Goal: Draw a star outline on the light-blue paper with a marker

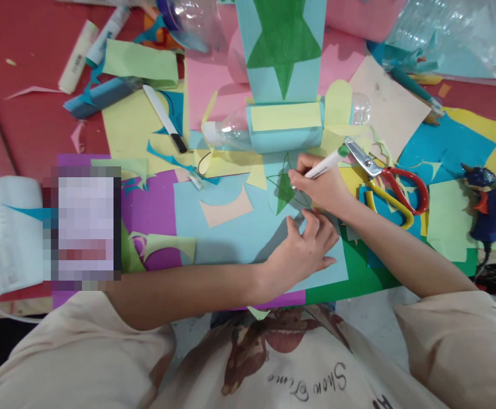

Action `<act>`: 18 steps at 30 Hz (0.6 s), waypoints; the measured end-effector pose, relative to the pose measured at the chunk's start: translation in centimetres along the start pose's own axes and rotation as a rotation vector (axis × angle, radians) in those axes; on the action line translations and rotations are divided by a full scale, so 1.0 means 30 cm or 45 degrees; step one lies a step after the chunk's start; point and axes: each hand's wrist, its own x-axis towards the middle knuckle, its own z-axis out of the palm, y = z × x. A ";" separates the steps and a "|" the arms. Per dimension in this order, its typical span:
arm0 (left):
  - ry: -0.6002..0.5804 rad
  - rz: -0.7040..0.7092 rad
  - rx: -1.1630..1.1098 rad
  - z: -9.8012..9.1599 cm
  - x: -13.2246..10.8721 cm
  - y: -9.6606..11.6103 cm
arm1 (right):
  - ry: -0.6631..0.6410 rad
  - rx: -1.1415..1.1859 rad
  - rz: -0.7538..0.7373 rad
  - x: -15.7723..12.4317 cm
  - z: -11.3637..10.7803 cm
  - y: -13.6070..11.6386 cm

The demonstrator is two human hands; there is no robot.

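My right hand [332, 188] is closed around a white marker [323, 166] with a green end, its tip down on light blue paper. Under the tip lies an outlined star [284, 199], partly coloured green; my right hand covers some of it. My left hand [301, 244] rests just below the star on a light blue sheet [230, 250], fingers bent and apart, holding nothing. Beyond the hands, a clear plastic bottle [230, 132] lies on its side, wrapped in blue and yellow paper. Behind it stands a light blue piece bearing a solid green star [285, 45].
Red-and-yellow-handled scissors [386, 173] lie right of my right hand. A blue glue gun [486, 207] is at the far right. A black-tipped white pen [165, 118], markers [77, 57] and coloured paper scraps [226, 207] cover the left and middle. A blurred-out screen [86, 227] sits left.
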 end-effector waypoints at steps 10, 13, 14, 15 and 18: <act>-0.021 0.006 -0.017 -0.001 0.001 0.000 | 0.023 -0.016 0.012 0.000 0.000 -0.001; -0.006 -0.001 -0.008 0.001 0.000 0.001 | 0.022 -0.033 -0.004 -0.003 0.001 0.001; 0.000 -0.003 -0.005 0.001 0.000 0.001 | 0.017 -0.043 0.001 -0.004 0.001 0.001; 0.006 -0.005 -0.002 0.002 0.000 0.001 | 0.010 -0.053 0.011 -0.004 0.001 0.001; 0.013 -0.005 0.003 0.003 -0.001 0.000 | 0.000 -0.063 0.033 -0.004 0.000 -0.002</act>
